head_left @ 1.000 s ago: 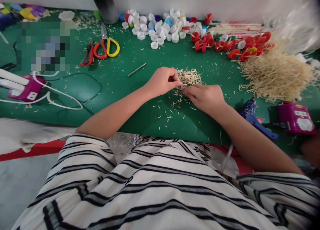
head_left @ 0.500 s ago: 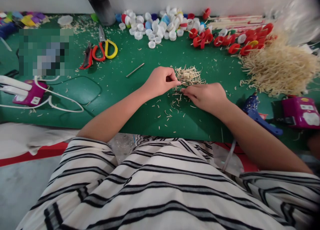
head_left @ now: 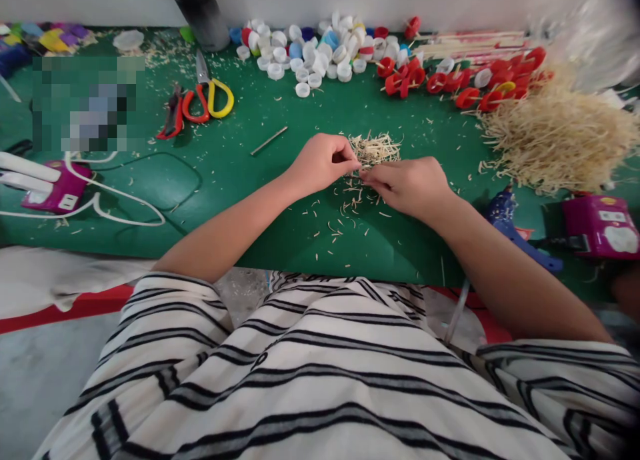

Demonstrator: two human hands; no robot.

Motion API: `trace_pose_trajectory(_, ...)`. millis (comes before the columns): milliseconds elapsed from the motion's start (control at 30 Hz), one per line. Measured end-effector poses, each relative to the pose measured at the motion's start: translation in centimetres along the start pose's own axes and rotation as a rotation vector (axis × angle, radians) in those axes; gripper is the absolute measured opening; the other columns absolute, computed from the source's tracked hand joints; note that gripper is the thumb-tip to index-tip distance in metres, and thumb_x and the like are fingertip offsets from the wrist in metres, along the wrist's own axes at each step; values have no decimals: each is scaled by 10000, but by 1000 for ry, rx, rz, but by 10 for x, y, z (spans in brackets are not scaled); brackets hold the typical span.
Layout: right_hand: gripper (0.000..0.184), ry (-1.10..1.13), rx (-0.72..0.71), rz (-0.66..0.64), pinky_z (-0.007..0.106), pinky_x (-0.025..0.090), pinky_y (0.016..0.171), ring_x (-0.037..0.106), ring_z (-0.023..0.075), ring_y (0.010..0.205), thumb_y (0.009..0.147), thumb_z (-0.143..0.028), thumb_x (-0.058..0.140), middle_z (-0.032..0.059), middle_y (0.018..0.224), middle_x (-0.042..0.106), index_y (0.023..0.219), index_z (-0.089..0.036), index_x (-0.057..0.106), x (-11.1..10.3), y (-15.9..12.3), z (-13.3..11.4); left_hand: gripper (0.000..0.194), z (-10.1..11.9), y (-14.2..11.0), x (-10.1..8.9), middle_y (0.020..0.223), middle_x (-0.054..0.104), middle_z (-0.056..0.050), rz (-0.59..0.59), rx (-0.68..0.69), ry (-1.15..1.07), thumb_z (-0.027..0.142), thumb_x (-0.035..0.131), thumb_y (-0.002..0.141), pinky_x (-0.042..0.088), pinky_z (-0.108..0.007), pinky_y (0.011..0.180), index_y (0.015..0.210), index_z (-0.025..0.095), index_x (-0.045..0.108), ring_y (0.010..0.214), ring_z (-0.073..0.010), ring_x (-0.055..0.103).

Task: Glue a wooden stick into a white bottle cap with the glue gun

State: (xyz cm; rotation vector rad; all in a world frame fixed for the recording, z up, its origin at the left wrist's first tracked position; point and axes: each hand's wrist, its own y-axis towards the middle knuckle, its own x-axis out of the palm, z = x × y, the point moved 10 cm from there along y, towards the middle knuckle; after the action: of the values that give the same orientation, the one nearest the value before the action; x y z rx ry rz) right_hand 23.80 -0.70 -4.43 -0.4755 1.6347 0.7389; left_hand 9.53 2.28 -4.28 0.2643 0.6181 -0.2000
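My left hand [head_left: 326,159] is closed in a pinch of thumb and forefinger, just left of a small pile of short pale straw-like strands [head_left: 377,148]. My right hand [head_left: 413,183] is closed too, its fingertips almost meeting the left ones at the pile's near edge. What either pinch holds is too small and too hidden to make out. Short pale clippings [head_left: 334,232] lie scattered on the green tabletop [head_left: 295,243] below the hands.
Orange-and-yellow-handled scissors [head_left: 205,100], red-handled pliers [head_left: 173,113] and a thin rod [head_left: 269,141] lie left. Bottle caps [head_left: 320,57] and red caps on sticks [head_left: 400,77] line the back. Right are a strand heap [head_left: 560,137], blue glue gun [head_left: 520,237] and purple power socket [head_left: 603,227].
My right hand has moved slightly up and left, its fingertips nearer the left ones. A dark sliver visible at its fingertips before is now hidden. My left hand has stayed almost still.
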Motion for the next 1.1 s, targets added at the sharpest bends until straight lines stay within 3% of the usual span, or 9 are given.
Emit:
trace_pose_trajectory(533,370,16,48,9,339,255,611,730,203,837,1084,-389,484,14,990,861,1122,-297,840,2,0,-2,142,1,3,4,751,712,-15,-9,14,39,164,784,892,455,-294,669,789,175,687,680,-118,581)
trace_pose_trajectory(767,346,27,59,0,333,294,622,736,196,862,1066,-352,497,8,1061,869,1119,-308,836,2,-8,1,100,12,-1,9,761,721,-16,-31,62,86,168,765,896,439,-310,686,814,186,710,690,-126,585)
trace_pose_trajectory(1100,318,-1,83,-46,329,329,622,776,208,922,1075,-340,513,5,1139,876,1141,-306,822,0,-12,-1,83,4,-5,2,811,771,-42,-9,38,9,163,762,879,440,-307,683,805,181,728,698,-132,592)
